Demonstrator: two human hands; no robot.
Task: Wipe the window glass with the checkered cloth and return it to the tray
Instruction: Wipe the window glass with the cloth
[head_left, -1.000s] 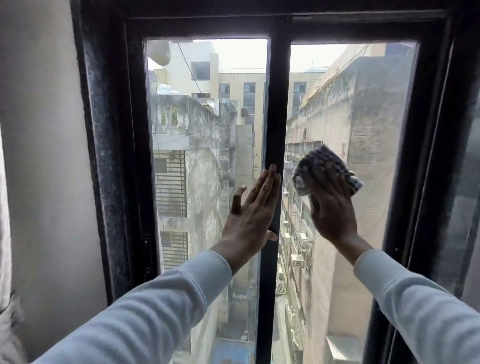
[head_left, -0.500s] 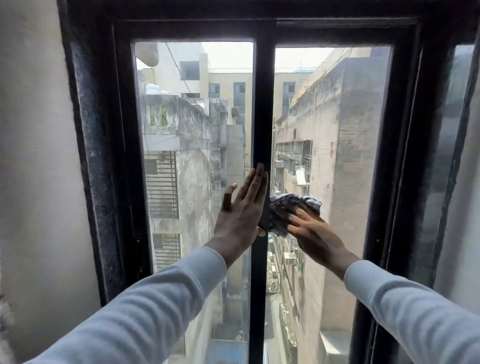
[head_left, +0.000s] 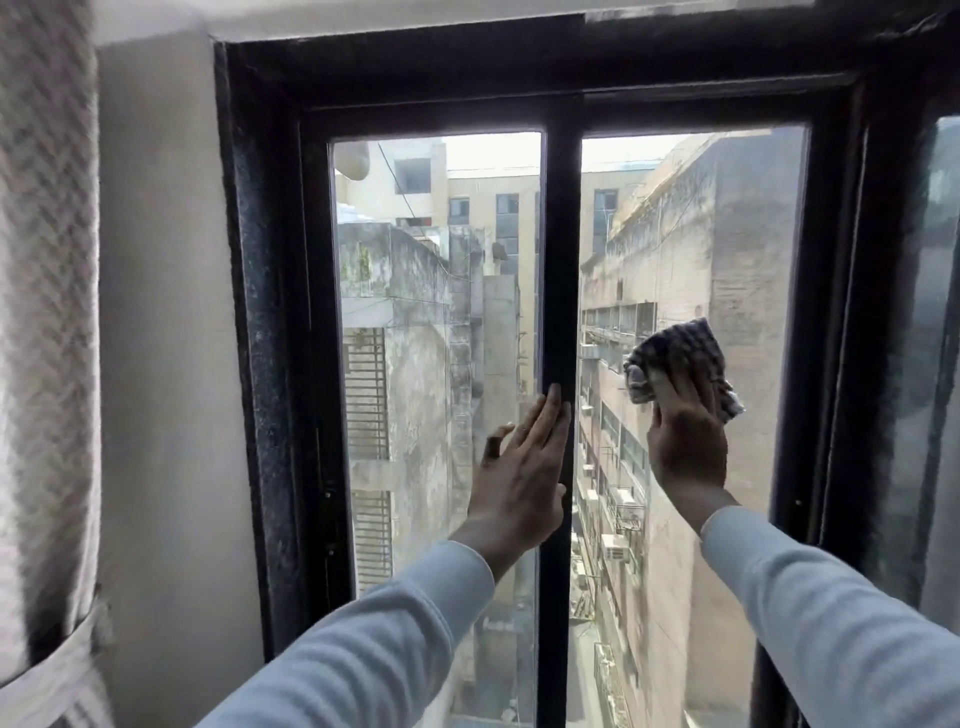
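The window has two glass panes in a black frame (head_left: 270, 312), split by a dark middle bar (head_left: 558, 260). My right hand (head_left: 685, 441) presses the bunched checkered cloth (head_left: 691, 348) flat against the right pane (head_left: 691, 234), about mid-height. My left hand (head_left: 519, 478) lies flat with fingers apart, its palm on the left pane (head_left: 431, 312) and its fingertips on the middle bar. It holds nothing. No tray is in view.
A pale wall (head_left: 166, 338) runs along the left of the frame, with a tied-back patterned curtain (head_left: 47, 338) at the far left. Another glass panel (head_left: 935, 338) stands at the far right. Buildings show through the glass.
My right hand has swept the cloth from beside the middle bar up and to the right across the right pane. My left hand stays on the glass. The view has tilted upward.
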